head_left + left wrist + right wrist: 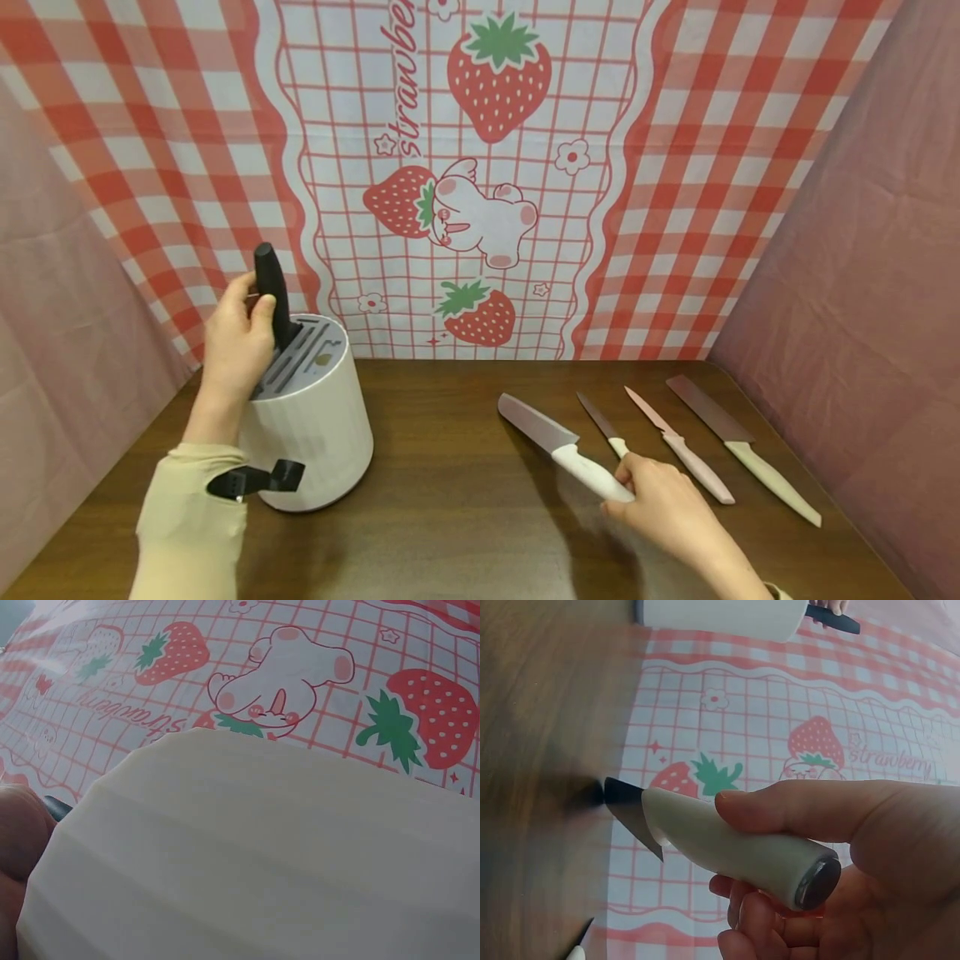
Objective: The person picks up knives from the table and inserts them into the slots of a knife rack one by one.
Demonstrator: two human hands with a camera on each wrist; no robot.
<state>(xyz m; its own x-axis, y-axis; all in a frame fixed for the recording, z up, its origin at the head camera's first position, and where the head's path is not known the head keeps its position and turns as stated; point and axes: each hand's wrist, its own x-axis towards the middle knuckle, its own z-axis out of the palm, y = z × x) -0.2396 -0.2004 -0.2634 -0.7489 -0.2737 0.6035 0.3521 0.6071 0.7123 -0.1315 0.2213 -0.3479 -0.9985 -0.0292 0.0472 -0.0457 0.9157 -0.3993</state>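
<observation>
My left hand (240, 333) holds a black knife handle (272, 287) between thumb and fingers. The handle rises from a slot in the top of a white, round knife block (322, 450), and its blade is hidden inside. In the left wrist view the block's ribbed side (247, 855) fills most of the picture. My right hand (667, 500) grips the end of a white-handled knife (588, 473), thumb on top and fingers curled below. Its broad grey blade points up and left, angled over the table; the right wrist view shows the handle (712, 840) clearly.
To the right lie a small knife (597, 417), partly covered by my right hand, a pink knife (697, 467) and a cleaver (772, 483) with a pale handle. They rest on a brown wooden table (442, 500). A strawberry-print cloth (555, 250) hangs behind, with pink cloth at both sides.
</observation>
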